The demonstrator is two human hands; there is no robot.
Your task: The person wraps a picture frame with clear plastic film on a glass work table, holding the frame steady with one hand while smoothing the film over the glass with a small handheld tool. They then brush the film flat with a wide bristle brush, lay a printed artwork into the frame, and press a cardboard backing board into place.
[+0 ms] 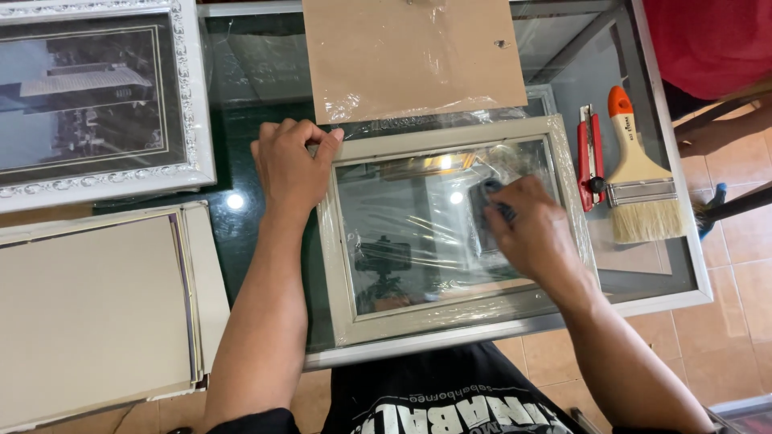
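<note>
A beige picture frame (450, 317) wrapped in clear plastic film lies on the glass table top in front of me. My left hand (291, 167) presses down on the frame's top left corner, fingers curled over the edge. My right hand (531, 229) rests on the frame's glass at the right side and grips a small dark object (486, 197), mostly hidden under my fingers.
A brown backing board (414, 56) with film lies behind the frame. A red utility knife (589, 157) and an orange-handled paintbrush (638, 177) sit at right. An ornate white framed photo (96, 100) and a stack of beige boards (96, 309) are at left. Glass table edge (515, 328) runs near me.
</note>
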